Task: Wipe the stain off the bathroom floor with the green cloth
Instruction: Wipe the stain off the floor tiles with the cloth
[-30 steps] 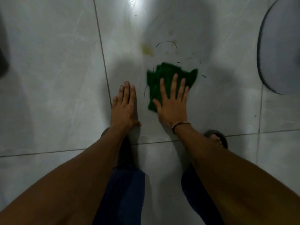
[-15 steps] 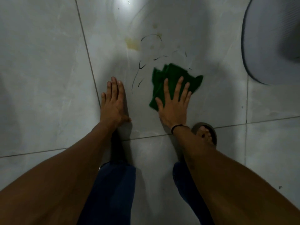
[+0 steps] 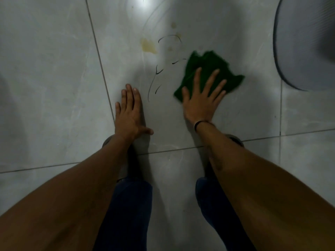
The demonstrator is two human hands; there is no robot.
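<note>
Cloth: my right hand (image 3: 201, 100) is pressing flat on the green cloth (image 3: 208, 69), fingers spread, not gripping; the cloth is lying crumpled on the floor (image 3: 45, 87), its far part sticking out beyond my fingertips.
Left hand: my left hand (image 3: 129, 115) is resting flat and empty on the tile, fingers together, beside the grout line (image 3: 101, 69).
Stain: the yellowish stain (image 3: 148, 45) is lying ahead, between my hands and left of the cloth, not touching it.
Around: thin dark curved strands (image 3: 154, 82) are lying between stain and hands; a grey rounded object (image 3: 306, 42) is sitting at the floor's far right.
Hard to see: my feet are mostly hiding behind my forearms; the rounded object is being cut off by the frame; the cloth's edges are blurring.
</note>
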